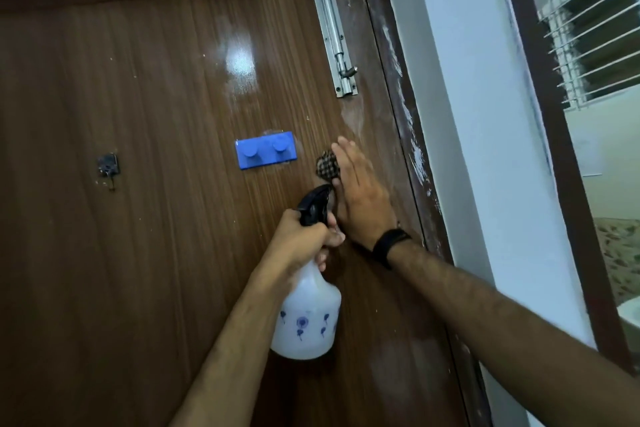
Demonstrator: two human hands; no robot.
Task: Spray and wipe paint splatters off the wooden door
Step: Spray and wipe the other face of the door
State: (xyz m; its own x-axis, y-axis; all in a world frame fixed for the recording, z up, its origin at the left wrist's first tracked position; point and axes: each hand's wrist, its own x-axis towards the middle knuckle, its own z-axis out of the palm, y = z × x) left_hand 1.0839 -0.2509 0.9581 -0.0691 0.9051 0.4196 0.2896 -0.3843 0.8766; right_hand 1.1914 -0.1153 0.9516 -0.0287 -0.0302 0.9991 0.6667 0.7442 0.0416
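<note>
A brown wooden door (145, 87) fills the view, with white paint smears (356, 118) along its right side and on the frame. My left hand (304, 241) grips the neck of a white spray bottle (306, 319) with blue flower prints; its black nozzle (317, 203) points up toward the door. My right hand (360, 191) lies flat, fingers straight, pressing a checkered cloth (327, 166) against the door just right of the nozzle. Most of the cloth is hidden under the palm. A black band sits on the right wrist.
A blue double hook plate (266, 153) is stuck on the door left of the cloth. A steel slide bolt (334, 28) runs down the upper right. A small dark hook (108, 166) sits at left. White wall (457, 114) and a louvred window (595, 38) lie right.
</note>
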